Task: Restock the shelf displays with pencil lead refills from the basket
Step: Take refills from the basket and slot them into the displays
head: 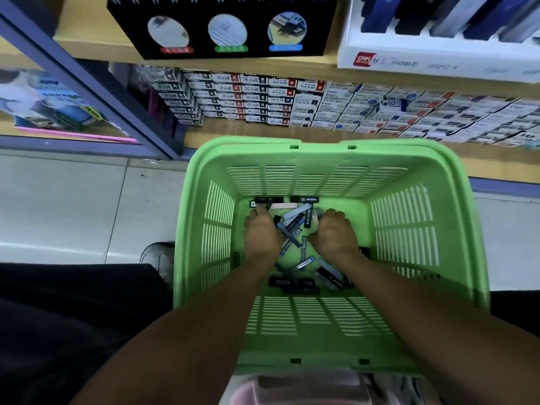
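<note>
both hands down inside the green basket (330, 154), working among the pencil lead refills (292, 226) scattered loose across its floor. left hand (261, 232) at the far left of the pile, fingers curled down onto a dark refill case (261, 203) by the far wall; seemingly pinching it, though the fingertips are hidden by the knuckles. right hand (333, 233) knuckles up over the right of the pile, fingers curled under and out of sight; cannot tell whether holding a refill or closed on nothing. more refills lying between the wrists and toward the near wall, some crossed over one another.

shelf (263, 133) just beyond the far rim of the basket, carrying rows of stacked small boxes (263, 97). black display box (222, 24) and white display tray (438, 59) on the tier above.

step in hand, judged: gathering refills from the basket, none yet lifted out. next move calls for a firm hold on a handful, a lift clear of the basket rim without snagging the slotted walls, and a match of each refill type to its proper display slot. risk: thin cases slipping out of a loose grip.
</note>
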The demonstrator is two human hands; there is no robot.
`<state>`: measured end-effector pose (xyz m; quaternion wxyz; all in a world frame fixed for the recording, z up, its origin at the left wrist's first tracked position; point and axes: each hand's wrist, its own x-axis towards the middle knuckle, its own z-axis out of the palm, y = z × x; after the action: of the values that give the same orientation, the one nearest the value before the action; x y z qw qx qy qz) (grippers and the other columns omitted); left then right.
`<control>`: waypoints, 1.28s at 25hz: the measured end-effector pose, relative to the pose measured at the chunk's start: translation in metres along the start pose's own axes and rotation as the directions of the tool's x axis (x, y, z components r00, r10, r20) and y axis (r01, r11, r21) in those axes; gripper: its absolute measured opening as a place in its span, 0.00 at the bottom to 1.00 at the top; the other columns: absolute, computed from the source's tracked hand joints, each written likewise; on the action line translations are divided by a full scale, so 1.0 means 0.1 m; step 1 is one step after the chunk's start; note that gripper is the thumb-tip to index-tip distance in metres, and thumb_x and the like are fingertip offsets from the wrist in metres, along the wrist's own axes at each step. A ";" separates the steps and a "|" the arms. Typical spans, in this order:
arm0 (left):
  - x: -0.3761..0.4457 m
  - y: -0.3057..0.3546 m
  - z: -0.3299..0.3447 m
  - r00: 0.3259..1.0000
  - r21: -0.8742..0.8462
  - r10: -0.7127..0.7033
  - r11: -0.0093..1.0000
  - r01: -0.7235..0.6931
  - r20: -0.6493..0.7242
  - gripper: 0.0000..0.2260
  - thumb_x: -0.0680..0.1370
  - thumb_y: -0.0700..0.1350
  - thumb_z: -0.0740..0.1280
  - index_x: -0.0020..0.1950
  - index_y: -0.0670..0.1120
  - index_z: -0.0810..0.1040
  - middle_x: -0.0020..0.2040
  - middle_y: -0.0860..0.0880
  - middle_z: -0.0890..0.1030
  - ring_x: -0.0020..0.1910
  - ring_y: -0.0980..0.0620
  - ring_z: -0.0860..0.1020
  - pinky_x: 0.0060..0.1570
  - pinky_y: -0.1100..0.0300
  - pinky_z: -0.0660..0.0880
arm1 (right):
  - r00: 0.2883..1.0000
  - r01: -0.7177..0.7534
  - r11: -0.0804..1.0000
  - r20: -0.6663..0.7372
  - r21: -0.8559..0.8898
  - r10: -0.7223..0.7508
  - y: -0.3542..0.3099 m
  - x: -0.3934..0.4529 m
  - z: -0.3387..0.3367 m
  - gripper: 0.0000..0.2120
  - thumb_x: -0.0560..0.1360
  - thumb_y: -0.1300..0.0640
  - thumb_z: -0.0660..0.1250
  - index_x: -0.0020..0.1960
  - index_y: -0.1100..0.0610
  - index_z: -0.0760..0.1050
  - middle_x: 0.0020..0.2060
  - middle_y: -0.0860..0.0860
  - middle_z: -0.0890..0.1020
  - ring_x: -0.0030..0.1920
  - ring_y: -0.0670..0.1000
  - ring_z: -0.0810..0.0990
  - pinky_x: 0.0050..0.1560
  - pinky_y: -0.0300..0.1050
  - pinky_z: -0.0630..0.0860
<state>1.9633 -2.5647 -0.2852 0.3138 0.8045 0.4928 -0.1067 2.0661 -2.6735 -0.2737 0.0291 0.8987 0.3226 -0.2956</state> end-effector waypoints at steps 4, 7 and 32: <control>-0.09 0.19 0.05 0.997 -0.043 0.014 0.999 -0.010 0.081 0.16 0.76 0.34 0.63 0.64 0.34 0.71 0.60 0.36 0.76 0.60 0.38 0.74 0.60 0.49 0.71 | 0.987 -0.159 0.975 0.008 0.157 0.160 -0.17 -0.14 0.11 0.13 0.78 0.59 0.65 0.59 0.66 0.72 0.55 0.61 0.78 0.54 0.60 0.79 0.49 0.48 0.75; -0.17 0.29 0.10 0.990 -0.174 -0.080 0.980 0.100 0.118 0.13 0.78 0.41 0.63 0.58 0.34 0.75 0.55 0.36 0.78 0.56 0.38 0.78 0.53 0.51 0.74 | 0.961 -0.278 0.905 0.087 0.322 0.264 -0.28 -0.18 0.11 0.08 0.78 0.62 0.63 0.56 0.64 0.74 0.54 0.60 0.80 0.54 0.61 0.81 0.44 0.46 0.72; 0.06 0.18 -0.35 0.963 0.418 0.265 0.870 -0.262 0.053 0.17 0.79 0.32 0.64 0.67 0.39 0.70 0.61 0.41 0.74 0.49 0.45 0.81 0.45 0.55 0.78 | 0.946 0.160 0.982 -0.267 -0.101 -0.181 -0.19 0.07 -0.06 0.15 0.74 0.65 0.68 0.60 0.60 0.75 0.55 0.57 0.81 0.57 0.58 0.78 0.45 0.49 0.78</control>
<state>1.9764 -2.5446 -0.2531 0.1427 0.9130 0.3450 -0.1642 2.0624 -2.6529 -0.2698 -0.0068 0.8980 0.4112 -0.1565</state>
